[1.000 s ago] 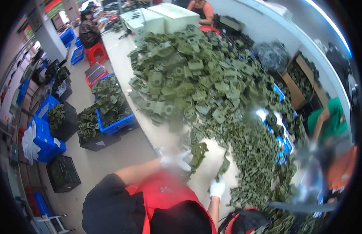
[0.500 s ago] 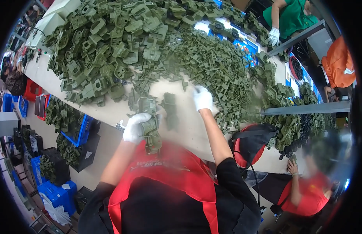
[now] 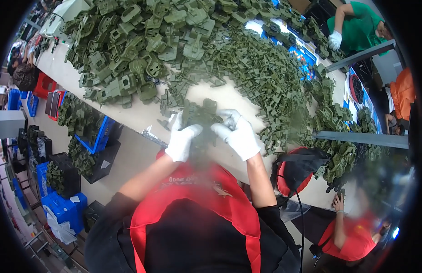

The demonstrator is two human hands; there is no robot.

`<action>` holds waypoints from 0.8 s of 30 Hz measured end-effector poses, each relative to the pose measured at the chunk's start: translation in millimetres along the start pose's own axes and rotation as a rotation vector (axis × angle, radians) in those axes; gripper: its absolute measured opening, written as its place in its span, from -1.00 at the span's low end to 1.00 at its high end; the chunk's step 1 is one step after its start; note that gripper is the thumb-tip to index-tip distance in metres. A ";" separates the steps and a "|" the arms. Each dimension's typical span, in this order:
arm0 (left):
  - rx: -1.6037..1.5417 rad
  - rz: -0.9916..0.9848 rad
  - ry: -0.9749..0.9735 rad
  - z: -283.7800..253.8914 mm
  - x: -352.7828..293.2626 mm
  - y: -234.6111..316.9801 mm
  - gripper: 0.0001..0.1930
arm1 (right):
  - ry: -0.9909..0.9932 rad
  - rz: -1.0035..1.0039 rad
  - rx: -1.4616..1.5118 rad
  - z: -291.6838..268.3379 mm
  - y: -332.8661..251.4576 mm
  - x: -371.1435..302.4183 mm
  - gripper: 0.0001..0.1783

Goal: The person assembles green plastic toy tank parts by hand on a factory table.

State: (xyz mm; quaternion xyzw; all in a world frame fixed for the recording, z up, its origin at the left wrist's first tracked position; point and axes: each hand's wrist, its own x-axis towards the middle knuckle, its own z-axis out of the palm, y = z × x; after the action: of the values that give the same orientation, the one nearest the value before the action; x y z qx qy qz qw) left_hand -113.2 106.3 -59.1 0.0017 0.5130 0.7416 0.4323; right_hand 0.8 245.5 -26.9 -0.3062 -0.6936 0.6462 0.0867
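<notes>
Being held by the left hand point(image 3: 183, 140) above the near table point(image 3: 227, 157), 1 olive-green plastic shell point(image 3: 197, 113) is flanked by the curled right hand point(image 3: 239, 136); heaped shells point(image 3: 142, 43) far left and small parts point(image 3: 261, 75) right are left unhandled.

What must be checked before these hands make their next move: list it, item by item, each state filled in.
1. Gloves on: ok; the left hand and right hand both wear white gloves.
2. Olive-green plastic part held: ok; the left hand grips it, over the table.
3. Right fingertips holding a smaller piece: cannot tell; they are close to the part, but blur hides the contact.
4. Small green pieces nearby: ok; heaped beyond and to the right of the right hand.
5. Free room beside the right forearm: not ok; a red-and-black fabric item sits close by.
6. Co-worker's gloved hand well away: ok; across the table.
</notes>
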 end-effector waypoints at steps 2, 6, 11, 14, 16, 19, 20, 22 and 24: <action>-0.024 0.006 -0.009 12.1 -7.6 1.4 -0.46 | 0.176 0.192 -0.018 14.2 -8.7 -7.7 -0.66; 0.021 0.018 -0.048 19.1 -17.9 7.6 -0.51 | 0.304 0.079 -0.152 20.3 -18.8 -10.4 -0.74; 0.136 0.056 -0.111 20.3 -28.9 11.2 -0.53 | 0.423 -0.082 -0.403 35.0 -21.2 -13.4 -0.76; 0.173 0.124 -0.112 18.7 -25.6 -1.2 -0.54 | 0.469 -0.153 -0.574 46.0 -21.0 -17.9 -0.77; 0.216 0.221 -0.106 14.3 -26.5 -8.8 -0.54 | 0.503 -0.232 -0.727 48.3 -20.1 -19.7 -0.78; 0.285 0.071 -0.096 16.2 -37.2 1.2 -0.54 | 0.470 -0.015 -0.385 43.4 -21.1 -15.8 -0.81; 0.285 0.071 -0.098 14.3 -35.5 -3.1 -0.54 | 0.472 -0.015 -0.385 46.5 -17.8 -17.5 -0.81; 0.336 0.202 -0.099 11.0 -32.0 -11.2 -0.59 | 0.611 -0.241 -0.546 56.7 -8.0 -22.2 -0.82; 0.342 0.191 -0.105 14.6 -34.5 -7.2 -0.59 | 0.613 -0.217 -0.537 57.6 -9.4 -25.3 -0.81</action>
State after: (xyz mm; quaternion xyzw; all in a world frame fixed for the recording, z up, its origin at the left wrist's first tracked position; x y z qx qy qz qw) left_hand -80.5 95.9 -42.5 0.1623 0.6056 0.6803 0.3795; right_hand -11.7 183.6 -19.6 -0.4212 -0.8079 0.3086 0.2734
